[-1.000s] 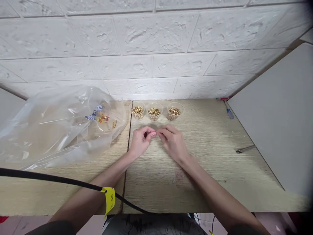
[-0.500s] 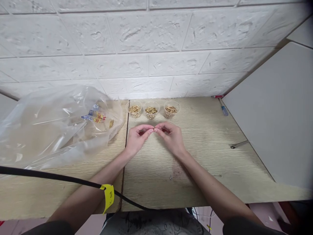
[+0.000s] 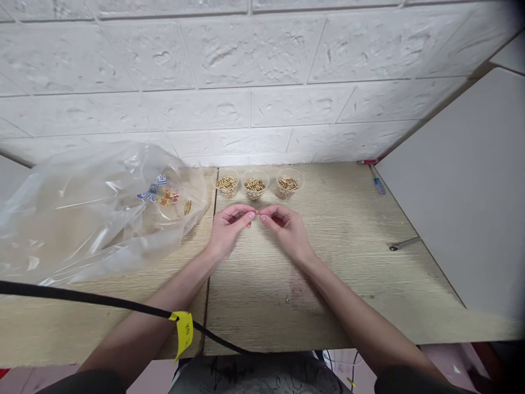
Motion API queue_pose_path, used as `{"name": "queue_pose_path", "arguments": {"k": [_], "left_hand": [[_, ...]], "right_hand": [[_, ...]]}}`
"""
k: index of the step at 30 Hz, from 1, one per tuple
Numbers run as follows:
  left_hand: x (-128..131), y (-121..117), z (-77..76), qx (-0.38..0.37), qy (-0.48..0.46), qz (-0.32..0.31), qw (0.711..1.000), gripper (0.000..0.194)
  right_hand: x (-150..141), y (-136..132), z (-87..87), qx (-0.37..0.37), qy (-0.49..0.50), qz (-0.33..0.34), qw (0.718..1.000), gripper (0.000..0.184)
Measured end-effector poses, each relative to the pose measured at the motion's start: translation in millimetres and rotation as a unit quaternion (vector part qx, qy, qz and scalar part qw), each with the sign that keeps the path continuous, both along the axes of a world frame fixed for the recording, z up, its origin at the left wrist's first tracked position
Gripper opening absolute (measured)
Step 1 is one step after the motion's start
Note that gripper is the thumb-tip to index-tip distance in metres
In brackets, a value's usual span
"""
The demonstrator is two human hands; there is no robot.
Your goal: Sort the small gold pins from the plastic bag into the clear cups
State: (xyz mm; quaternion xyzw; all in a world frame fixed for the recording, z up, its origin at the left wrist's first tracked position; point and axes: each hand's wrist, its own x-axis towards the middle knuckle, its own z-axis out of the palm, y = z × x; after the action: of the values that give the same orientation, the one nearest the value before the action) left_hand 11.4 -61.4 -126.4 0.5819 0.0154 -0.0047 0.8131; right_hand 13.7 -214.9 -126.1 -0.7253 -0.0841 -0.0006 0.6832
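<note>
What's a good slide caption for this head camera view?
Left hand and right hand meet fingertip to fingertip over a wooden table, before three cups of brass pins, a plastic bag alongside.

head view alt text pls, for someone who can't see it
Two hands, left and right, meet fingertip to fingertip over a wooden table, below three cups of small brass parts. A clear plastic bag lies left.

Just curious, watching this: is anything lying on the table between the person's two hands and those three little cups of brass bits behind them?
Nothing visible. The left hand and right hand meet fingertip to fingertip, and only bare table separates them from the three cups.
</note>
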Motion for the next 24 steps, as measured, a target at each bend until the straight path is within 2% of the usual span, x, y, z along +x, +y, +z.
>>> {"name": "queue_pose_path", "arguments": {"k": [4, 10, 16, 24], "left_hand": [[-2.0, -5.9, 0.0, -0.100, 0.034, -0.016, 0.994, 0.024], [-2.8, -10.3, 0.6, -0.154, 0.076, -0.018, 0.985, 0.028], [-2.3, -9.6, 0.0, -0.156, 0.100, -0.009, 0.983, 0.027], [-5.7, -10.7, -1.1, -0.101, 0.084, 0.021, 0.991, 0.026]], "right_hand": [[-2.7, 0.3, 5.8, 0.016, -0.007, 0.002, 1.000, 0.016], [-5.1, 0.0, 6.1, -0.018, -0.023, -0.015, 0.999, 0.020], [-6.4, 1.9, 6.3, -0.013, -0.017, -0.025, 0.999, 0.020], [-8.9, 3.4, 6.8, -0.040, -0.010, -0.048, 0.998, 0.019]]}}
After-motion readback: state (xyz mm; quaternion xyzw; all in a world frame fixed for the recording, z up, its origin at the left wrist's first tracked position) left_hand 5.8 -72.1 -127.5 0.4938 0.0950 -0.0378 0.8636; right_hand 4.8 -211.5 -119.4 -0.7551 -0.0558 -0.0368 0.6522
